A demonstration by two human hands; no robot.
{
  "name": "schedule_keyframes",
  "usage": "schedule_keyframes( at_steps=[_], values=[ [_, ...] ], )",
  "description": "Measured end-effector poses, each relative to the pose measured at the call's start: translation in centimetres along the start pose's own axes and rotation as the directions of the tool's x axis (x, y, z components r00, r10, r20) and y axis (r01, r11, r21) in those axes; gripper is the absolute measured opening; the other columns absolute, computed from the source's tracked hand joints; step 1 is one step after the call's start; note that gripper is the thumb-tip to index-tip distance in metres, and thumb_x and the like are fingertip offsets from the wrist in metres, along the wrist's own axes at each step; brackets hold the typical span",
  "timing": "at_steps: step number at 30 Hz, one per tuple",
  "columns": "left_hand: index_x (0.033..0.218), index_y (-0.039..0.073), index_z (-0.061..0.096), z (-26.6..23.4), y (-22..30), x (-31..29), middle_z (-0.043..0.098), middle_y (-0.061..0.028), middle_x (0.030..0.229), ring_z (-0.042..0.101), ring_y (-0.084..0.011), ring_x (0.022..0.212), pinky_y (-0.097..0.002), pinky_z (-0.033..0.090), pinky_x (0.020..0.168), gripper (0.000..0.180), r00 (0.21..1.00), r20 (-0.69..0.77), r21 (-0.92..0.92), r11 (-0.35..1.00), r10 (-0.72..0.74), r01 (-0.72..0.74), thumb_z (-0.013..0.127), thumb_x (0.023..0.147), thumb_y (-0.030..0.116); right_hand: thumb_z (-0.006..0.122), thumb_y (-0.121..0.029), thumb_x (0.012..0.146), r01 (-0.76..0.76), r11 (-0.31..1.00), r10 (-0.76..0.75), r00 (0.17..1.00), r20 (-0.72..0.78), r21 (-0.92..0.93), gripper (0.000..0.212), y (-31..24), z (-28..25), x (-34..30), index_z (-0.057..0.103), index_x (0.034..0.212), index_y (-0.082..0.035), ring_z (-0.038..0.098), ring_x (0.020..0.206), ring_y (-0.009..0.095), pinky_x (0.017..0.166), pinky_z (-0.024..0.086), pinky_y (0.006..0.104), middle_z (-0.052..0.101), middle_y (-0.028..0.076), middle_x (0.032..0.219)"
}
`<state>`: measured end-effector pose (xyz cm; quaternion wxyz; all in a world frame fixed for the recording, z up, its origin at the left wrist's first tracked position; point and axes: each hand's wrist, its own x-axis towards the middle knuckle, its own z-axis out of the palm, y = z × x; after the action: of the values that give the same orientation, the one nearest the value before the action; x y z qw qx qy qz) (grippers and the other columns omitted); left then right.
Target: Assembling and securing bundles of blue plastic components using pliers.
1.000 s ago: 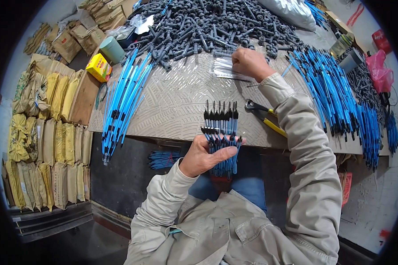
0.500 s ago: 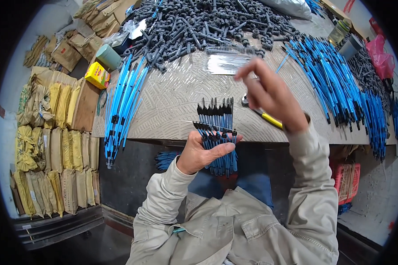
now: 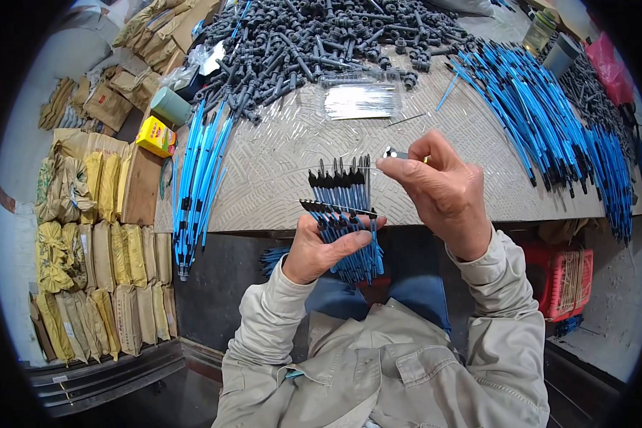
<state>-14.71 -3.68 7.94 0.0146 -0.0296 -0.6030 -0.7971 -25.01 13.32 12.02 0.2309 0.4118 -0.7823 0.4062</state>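
Note:
My left hand (image 3: 328, 250) is wrapped round a bundle of thin blue rods (image 3: 357, 267) with black fittings, held over the table's front edge. The black ends stand in two rows, and thin metal loops (image 3: 340, 165) top the farther row. A thin metal pin (image 3: 317, 204) lies across the nearer row. Between thumb and forefinger my right hand (image 3: 442, 189) pinches a second thin metal pin (image 3: 373, 167), which runs across the loops of the farther row; whether it passes through them I cannot tell. A metal-ended tool (image 3: 392, 153) lies partly hidden behind my right hand.
A clear box (image 3: 321, 96) holds many thin metal pins. Grey plastic fittings (image 3: 299, 53) are heaped at the back. Blue rods lie at the left (image 3: 200, 164) and right (image 3: 528, 114). A yellow box (image 3: 155, 137) and a green cup (image 3: 170, 107) stand far left.
My right hand has come down and toward the bundle, with a pin now in its pinch at the loops. My left hand stays round the bundle.

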Motion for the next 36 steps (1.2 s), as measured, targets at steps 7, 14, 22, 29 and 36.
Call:
schedule_keyframes(
  at_steps=[7, 14, 22, 29, 36],
  values=[
    [0.088, -0.001, 0.065, -0.2, -0.1, -0.1, 0.066, -0.0071, 0.077, 0.067, -0.0263, 0.090, -0.0234, 0.052, 0.069, 0.012, 1.000, 0.011, 0.006, 1.000, 0.000, 0.000, 0.068, 0.076, -0.002, 0.065, 0.006, 0.073, -0.007, 1.000, 0.006, 0.998, 0.055, 0.016, 0.028, -0.5, -0.6, 0.2, 0.071, 0.093, -0.012, 0.037, 0.050, 0.008, 0.041, 0.028, 0.0215, 0.047, 0.001, 0.074],
    [0.089, -0.001, 0.065, -0.1, -0.1, -0.1, 0.066, -0.0068, 0.077, 0.067, -0.0269, 0.089, -0.0238, 0.052, 0.070, 0.013, 1.000, -0.003, -0.054, 0.999, 0.007, -0.007, 0.068, 0.076, -0.002, 0.065, 0.007, 0.072, -0.011, 1.000, 0.013, 0.997, 0.081, -0.025, 0.028, -0.9, -0.6, 0.5, 0.071, 0.092, -0.011, 0.037, 0.050, 0.008, 0.041, 0.028, 0.0216, 0.047, 0.001, 0.074],
    [0.088, -0.002, 0.065, -0.2, -0.2, -0.3, 0.066, -0.0070, 0.077, 0.066, -0.0272, 0.089, -0.0256, 0.053, 0.072, 0.013, 1.000, -0.010, -0.073, 0.997, 0.006, -0.006, 0.069, 0.076, -0.001, 0.065, 0.008, 0.071, -0.035, 0.999, 0.033, 0.997, 0.071, 0.027, 0.028, -1.2, -0.2, 0.2, 0.071, 0.092, -0.010, 0.037, 0.049, 0.008, 0.041, 0.029, 0.0218, 0.048, 0.001, 0.073],
    [0.087, -0.002, 0.064, -0.5, -0.4, -0.4, 0.065, -0.0068, 0.076, 0.067, -0.0259, 0.087, -0.0302, 0.054, 0.077, 0.012, 1.000, 0.008, -0.006, 1.000, 0.006, -0.006, 0.069, 0.076, -0.002, 0.066, 0.007, 0.070, -0.073, 0.995, 0.071, 0.997, 0.035, 0.072, 0.027, -1.3, -0.2, 0.0, 0.071, 0.091, -0.009, 0.038, 0.049, 0.009, 0.040, 0.029, 0.0221, 0.049, 0.001, 0.072],
    [0.085, -0.002, 0.064, -0.4, -0.4, -0.2, 0.064, -0.0063, 0.076, 0.066, -0.0214, 0.080, -0.0366, 0.054, 0.083, 0.011, 1.000, -0.008, -0.086, 0.996, 0.022, -0.023, 0.070, 0.075, -0.003, 0.066, 0.007, 0.070, -0.033, 0.999, 0.032, 0.998, 0.050, 0.011, 0.026, -1.4, -0.3, 0.2, 0.071, 0.090, -0.009, 0.039, 0.049, 0.009, 0.040, 0.029, 0.0222, 0.049, 0.001, 0.072]
  ],
)
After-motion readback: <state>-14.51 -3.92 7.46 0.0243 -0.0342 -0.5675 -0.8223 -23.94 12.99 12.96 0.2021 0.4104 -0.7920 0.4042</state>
